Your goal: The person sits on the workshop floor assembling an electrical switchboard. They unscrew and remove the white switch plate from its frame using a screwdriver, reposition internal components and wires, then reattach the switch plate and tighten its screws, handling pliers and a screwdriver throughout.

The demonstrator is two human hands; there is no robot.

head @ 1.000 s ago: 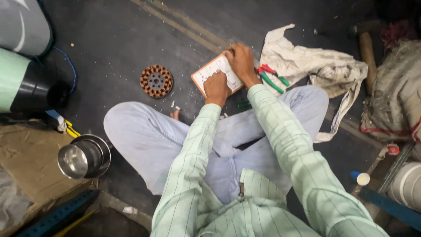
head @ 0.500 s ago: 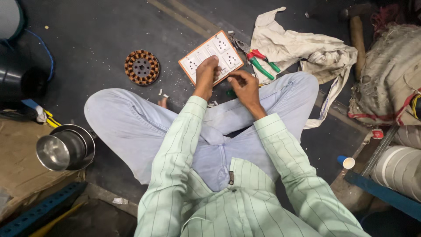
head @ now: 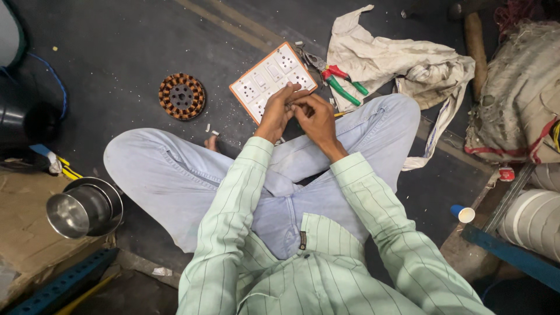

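The person sits cross-legged on a dark, dusty floor (head: pixel 116 46), legs in pale blue trousers and arms in green striped sleeves. The left hand (head: pixel 279 111) and right hand (head: pixel 315 116) meet over the knees, fingertips pressed together as if pinching something small; what sits between them is too small to tell. Both hands overlap the near edge of the switchboard (head: pixel 271 79), a white panel with an orange rim lying flat on the floor, tilted diagonally, just beyond the hands.

Near the person's left side, below the hands in the head view, a steel pot (head: pixel 81 207) rests on cardboard (head: pixel 29 233), with a blue bar (head: pixel 58 286) nearer still. On the right side, a blue cup (head: pixel 464 214) lies by a blue beam (head: pixel 513 256).

Left of the hands, small white bits (head: pixel 211 129) lie scattered, and farther out a round copper-wound stator (head: pixel 181 96) lies flat, well apart from the board. Just right of the board lie pliers (head: pixel 341 81) with red and green handles, touching a crumpled white cloth (head: pixel 396 58). Beyond the cloth, far right, a dirty sack (head: pixel 519 105) is heaped, with a wooden handle (head: pixel 475 38) beside it. Faint yellow lines cross the floor beyond the board.
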